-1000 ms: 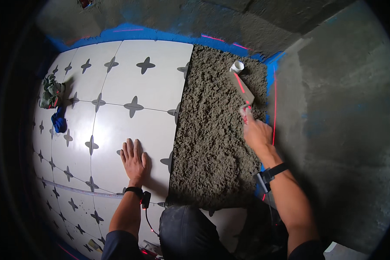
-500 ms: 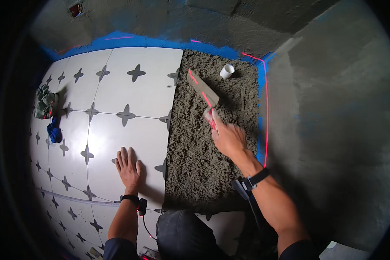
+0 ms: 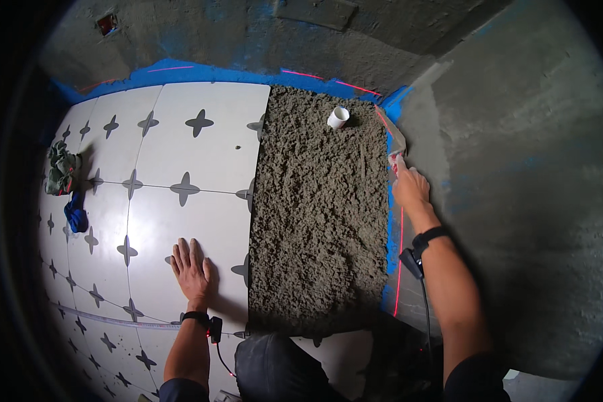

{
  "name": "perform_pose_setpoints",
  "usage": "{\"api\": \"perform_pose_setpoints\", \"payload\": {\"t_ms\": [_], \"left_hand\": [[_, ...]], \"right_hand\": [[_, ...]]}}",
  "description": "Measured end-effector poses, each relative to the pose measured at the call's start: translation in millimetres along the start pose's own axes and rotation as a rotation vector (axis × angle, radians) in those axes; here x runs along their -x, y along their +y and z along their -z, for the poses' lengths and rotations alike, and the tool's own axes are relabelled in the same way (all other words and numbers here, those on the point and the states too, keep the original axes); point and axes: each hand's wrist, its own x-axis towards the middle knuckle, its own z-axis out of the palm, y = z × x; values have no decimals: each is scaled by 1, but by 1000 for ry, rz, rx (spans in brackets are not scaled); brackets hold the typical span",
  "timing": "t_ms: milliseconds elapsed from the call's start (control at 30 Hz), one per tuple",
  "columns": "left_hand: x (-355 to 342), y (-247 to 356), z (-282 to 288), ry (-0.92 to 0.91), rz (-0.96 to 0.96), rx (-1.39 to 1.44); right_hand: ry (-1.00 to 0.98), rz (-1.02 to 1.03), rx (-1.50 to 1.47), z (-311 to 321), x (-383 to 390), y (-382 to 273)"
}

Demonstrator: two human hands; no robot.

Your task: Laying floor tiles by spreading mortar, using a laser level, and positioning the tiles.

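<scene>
My right hand (image 3: 412,185) is closed round the red handle of a trowel (image 3: 395,135). The trowel's blade is held at the right edge of the mortar bed, along the wall near the far right corner. Rough grey mortar (image 3: 315,214) covers the strip between the tiles and that wall. My left hand (image 3: 193,271) lies flat with fingers spread on a white floor tile (image 3: 214,221) patterned with dark four-petal shapes. A short white pipe end (image 3: 338,118) sticks up from the far part of the mortar.
Blue coating (image 3: 234,75) runs along the foot of the walls, crossed by red laser lines. On the tiles at left lie a crumpled green bundle (image 3: 61,167) and a blue cloth (image 3: 76,214). A bare grey wall (image 3: 516,201) rises at right. My knee (image 3: 275,368) is at the near edge.
My right hand has swung the trowel rightward, from over the mortar to the wall edge. My left hand stays flat on the tile. The whole view has shifted slightly.
</scene>
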Motion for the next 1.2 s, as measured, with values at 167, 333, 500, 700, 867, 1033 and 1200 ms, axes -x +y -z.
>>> {"api": "perform_pose_setpoints", "payload": {"t_ms": [167, 333, 500, 700, 867, 1033, 1200], "left_hand": [[0, 0, 1, 18, -15, 11], [0, -1, -1, 26, -15, 31], [0, -3, -2, 33, -18, 29], [0, -3, 0, 26, -10, 53], [-1, -1, 2, 22, -18, 72], [0, -3, 0, 42, -14, 34], [1, -3, 0, 9, -7, 23]], "right_hand": [[-130, 205, 71, 0, 15, -7], [-45, 55, -94, 0, 59, -15], [-133, 156, -93, -1, 91, -35], [-67, 223, 11, 5, 77, -56], [-67, 234, 14, -12, 64, -63], [-33, 218, 70, -1, 81, -32], [-218, 216, -80, 21, 148, -23]]}}
